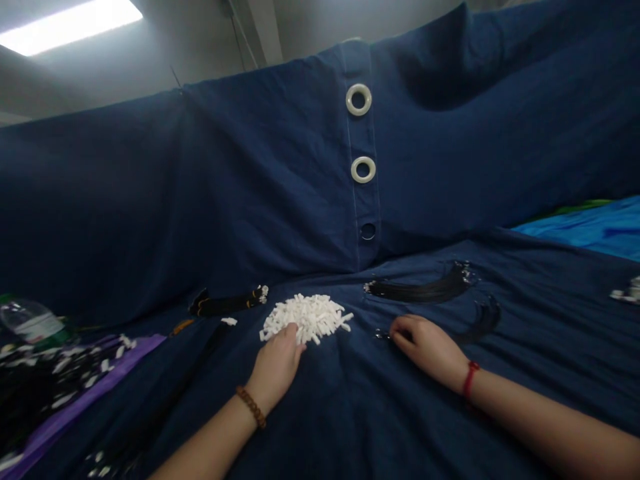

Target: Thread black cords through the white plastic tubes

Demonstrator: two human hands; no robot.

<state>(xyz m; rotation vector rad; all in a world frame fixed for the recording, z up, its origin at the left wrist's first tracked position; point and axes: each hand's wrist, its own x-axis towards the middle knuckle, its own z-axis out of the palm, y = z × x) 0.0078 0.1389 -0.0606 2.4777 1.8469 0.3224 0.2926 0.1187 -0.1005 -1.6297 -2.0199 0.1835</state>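
A heap of small white pieces (313, 317) lies on the blue cloth in front of me. My left hand (277, 363), with a brown bead bracelet at the wrist, reaches into the near edge of this heap. Its fingers are drawn together, and their tips are hidden, so what they pinch does not show. My right hand (425, 347), wearing a red cord, is curled closed over a thin bundle of black hair strands (483, 323). Small shiny tips of that bundle stick out left of the fingers. A thicker black hair bundle (420, 289) lies just beyond.
Left of the heap lies a black bundle with orange ties (227, 304). Purple material (100, 377) at the left carries dark strands and white pieces, near a plastic bottle (37, 323). A blue curtain with rings (280, 173) rises behind. Bright blue fabric (595, 227) lies far right.
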